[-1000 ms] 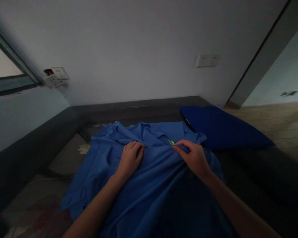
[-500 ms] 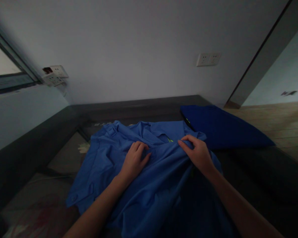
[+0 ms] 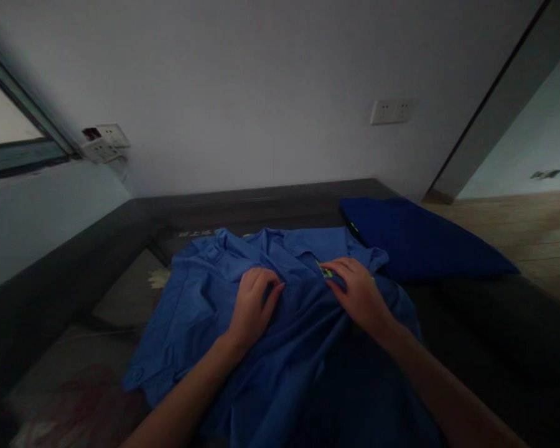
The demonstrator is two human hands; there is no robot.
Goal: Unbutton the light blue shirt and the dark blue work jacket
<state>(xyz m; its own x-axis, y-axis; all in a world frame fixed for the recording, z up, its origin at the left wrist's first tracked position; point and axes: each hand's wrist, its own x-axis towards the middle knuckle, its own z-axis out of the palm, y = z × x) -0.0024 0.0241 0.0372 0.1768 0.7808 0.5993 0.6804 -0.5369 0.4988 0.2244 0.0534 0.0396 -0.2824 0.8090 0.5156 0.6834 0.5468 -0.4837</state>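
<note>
A blue button-up work jacket [image 3: 186, 311] lies spread and wrinkled in front of me, its collar area at the far side. My left hand [image 3: 256, 302] rests on its middle, thumb and fingers pinched on the cloth at the front edge. To the right, my right hand [image 3: 354, 289] pinches the jacket's front beside a small yellow-green marking [image 3: 325, 271]. A cuff with a button [image 3: 137, 374] shows at the lower left. The cloth under both palms is hidden.
A folded dark blue cloth item [image 3: 415, 239] lies right of the jacket. The dark grey surface has a raised edge [image 3: 252, 194] along the wall. Wall sockets [image 3: 392, 111] sit above, with more sockets [image 3: 105, 146] at the left corner. A reddish, blurred bag-like thing [image 3: 84, 404] is at lower left.
My right hand has moved a little left and down, bringing its held cloth nearer my left hand. More of the yellow-green marking shows. My left hand has barely shifted, fingers and thumb closer together.
</note>
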